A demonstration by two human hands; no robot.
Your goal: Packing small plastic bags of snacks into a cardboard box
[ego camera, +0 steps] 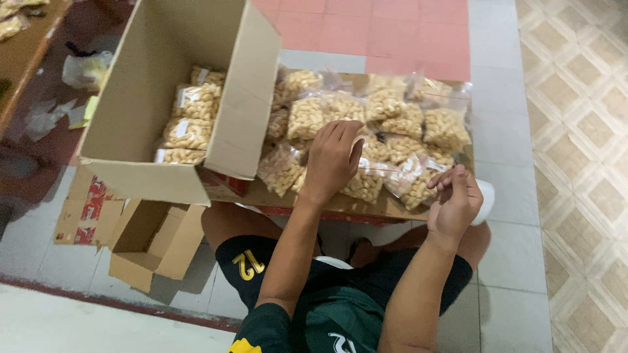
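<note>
- Left hand [333,160] lying flat, fingers spread loosely, on crinkly clear plastic bags of pale snack pieces [386,124] heaped on a low cardboard-topped table [275,196].
- Right hand [453,199] pinching the corner of one clear bag [412,183] at the heap's near edge.
- Open corrugated cardboard box [144,98], holding more filled bags [190,124] in stacked rows.
- Smaller empty carton [154,245] on pale floor tiles.

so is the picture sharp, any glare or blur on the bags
Head view: mostly sharp, with even soft light; faint glare on the clear snack bags; the left hand and right hand look slightly motion-blurred; soft shadow inside the cardboard box.
</note>
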